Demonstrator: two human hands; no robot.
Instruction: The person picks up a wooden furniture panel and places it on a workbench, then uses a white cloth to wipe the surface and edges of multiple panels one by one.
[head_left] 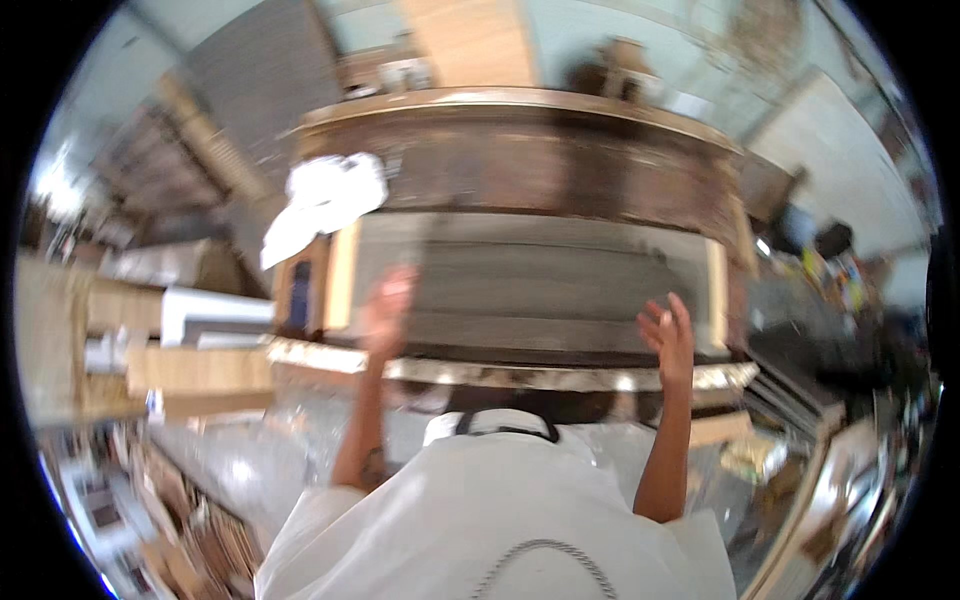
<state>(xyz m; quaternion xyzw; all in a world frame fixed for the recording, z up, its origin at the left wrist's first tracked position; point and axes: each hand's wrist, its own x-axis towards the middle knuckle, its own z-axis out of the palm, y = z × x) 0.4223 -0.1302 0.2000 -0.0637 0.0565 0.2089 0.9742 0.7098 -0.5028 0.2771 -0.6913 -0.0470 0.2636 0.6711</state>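
Observation:
A large grey-brown board [540, 285] lies across the wooden workbench [500, 165] in front of me. Pale wood strips run along its left end [342, 275] and right end [716, 290]. My left hand [388, 308] is over the board's left part, smeared by motion, and nothing shows in it. Over the right part is my right hand [670, 338], open, fingers apart and holding nothing. Whether either hand touches the board cannot be made out. A white cloth [335, 195] is crumpled on the bench's left side.
The bench's worn front edge [520, 376] runs between me and the board. Pale wooden boards [200, 372] are stacked at the left. Behind the bench, a light wood panel [470, 45] stands upright. Clutter and a large pale sheet [840, 150] fill the right side.

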